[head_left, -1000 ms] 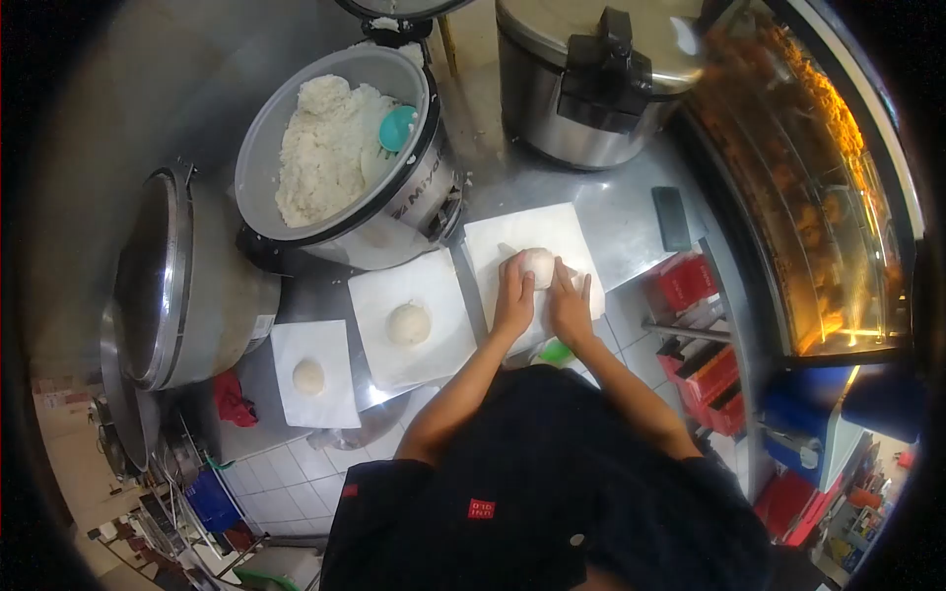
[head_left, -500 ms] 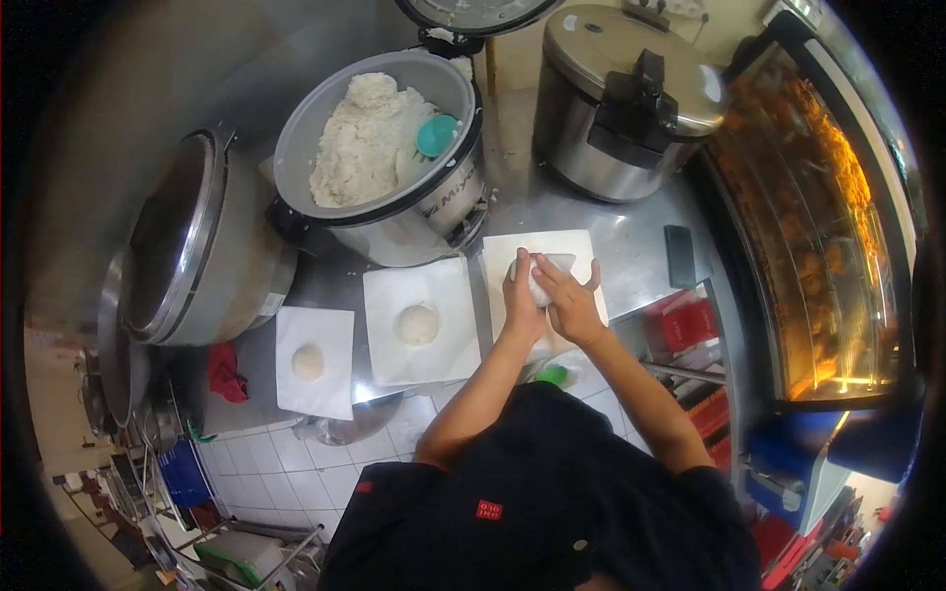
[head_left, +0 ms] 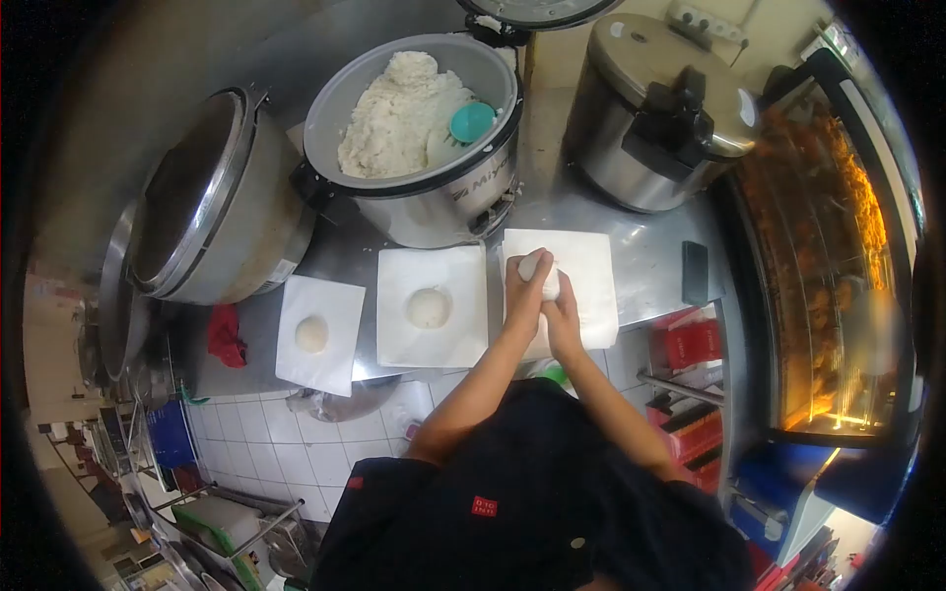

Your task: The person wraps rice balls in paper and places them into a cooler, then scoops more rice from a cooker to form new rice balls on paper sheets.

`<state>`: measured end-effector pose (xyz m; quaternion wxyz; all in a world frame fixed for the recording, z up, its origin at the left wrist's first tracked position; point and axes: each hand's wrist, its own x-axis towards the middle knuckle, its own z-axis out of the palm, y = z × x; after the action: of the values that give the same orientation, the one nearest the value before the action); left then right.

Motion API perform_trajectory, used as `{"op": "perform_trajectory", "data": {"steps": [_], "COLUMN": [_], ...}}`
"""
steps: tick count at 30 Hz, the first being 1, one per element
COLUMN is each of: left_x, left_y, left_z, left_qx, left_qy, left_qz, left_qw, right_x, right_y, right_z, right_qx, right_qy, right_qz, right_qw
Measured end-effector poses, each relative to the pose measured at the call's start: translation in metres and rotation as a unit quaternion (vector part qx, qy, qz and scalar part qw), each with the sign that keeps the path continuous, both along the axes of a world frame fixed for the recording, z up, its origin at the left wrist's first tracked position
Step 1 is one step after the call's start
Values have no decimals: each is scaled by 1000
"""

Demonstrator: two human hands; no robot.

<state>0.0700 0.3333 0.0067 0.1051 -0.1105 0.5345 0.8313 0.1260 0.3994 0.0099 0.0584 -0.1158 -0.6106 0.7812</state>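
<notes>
Above a stack of white paper sheets (head_left: 589, 286), my left hand (head_left: 525, 292) is closed round a white paper-wrapped bundle (head_left: 550, 280). My right hand (head_left: 563, 317) grips the same bundle from its lower right side. What the bundle contains is hidden. Left of the stack, a rounded mound of rice (head_left: 429, 307) sits on a sheet of white paper (head_left: 394, 340). Farther left, a smaller rice mound (head_left: 311, 334) lies on another sheet (head_left: 340, 304).
An open cooker (head_left: 434, 219) holds rice and a teal scoop (head_left: 472, 122). A closed cooker (head_left: 616, 149) stands behind right, a tilted pot (head_left: 266, 222) at left. A red cloth (head_left: 226, 336), a dark phone (head_left: 695, 273) and a lit glass cabinet (head_left: 818, 266) flank the work area.
My hands have gone from spread fingers pressed over the white bundle to closed fingers wrapped around it. The camera view has shifted, so the counter items appear displaced.
</notes>
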Motion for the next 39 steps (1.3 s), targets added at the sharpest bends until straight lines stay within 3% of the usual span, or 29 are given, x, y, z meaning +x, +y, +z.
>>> {"op": "perform_trajectory", "data": {"steps": [1,2,3,4,5,6,7,9,10,11,13,15,17,19,20,21,22,24,25,31,39], "left_x": [2,3,6,14,19,27,35,56,66,76,96,109,113,117,117,116,116,113,116,123,126], "left_y": [2,6,6,1,-1,-9,-18,-57,-80,-104,-150,-174,-193,-202,-204,-204,-202,-199,-199,-210,-233], "left_z": [-9,-17,-24,-12,-26,-38,-37,-25,-29,-39,-61,-62,-69,-79,-85,-87,-82,-80,-82,-93,-77], "left_qx": [-1,-58,-113,-146,-101,-214,-321,-320,-373,-425,-486,-675,-690,-719,-728,-730,-725,-727,-735,-722,-717], "left_qy": [-4,48,98,111,66,154,239,262,275,287,205,95,24,11,31,39,26,23,31,95,82], "left_qz": [2,-14,-30,-68,-80,-35,7,-21,-18,-18,37,67,32,-41,-47,-48,-59,-74,-80,-100,-108], "left_qw": [1000,997,988,981,989,964,916,910,886,858,849,728,723,694,684,680,686,683,673,678,683], "right_x": [0,-2,0,0,-1,1,-1,-7,-11,-16,-21,-28,-26,-37,-27,-12,12,53,72,114,127], "right_y": [4,6,9,16,22,23,27,44,60,69,77,84,98,133,114,120,130,146,147,169,188], "right_z": [-10,-33,-27,-28,-29,-23,-35,-33,-62,-65,-67,-63,-55,0,98,148,191,245,257,239,198], "right_qx": [-50,-112,-152,-36,78,76,5,46,174,172,471,617,670,640,621,602,587,558,547,553,538], "right_qy": [-58,-27,-83,-107,-128,-129,-133,-188,-169,-172,-234,-276,-165,136,150,233,349,514,553,546,528], "right_qz": [-3,-25,-37,-9,20,16,15,26,20,18,48,84,-56,-171,-200,-259,-311,-334,-332,-294,-272], "right_qw": [997,993,984,994,989,989,991,981,970,970,849,733,722,737,743,719,661,558,534,556,598]}}
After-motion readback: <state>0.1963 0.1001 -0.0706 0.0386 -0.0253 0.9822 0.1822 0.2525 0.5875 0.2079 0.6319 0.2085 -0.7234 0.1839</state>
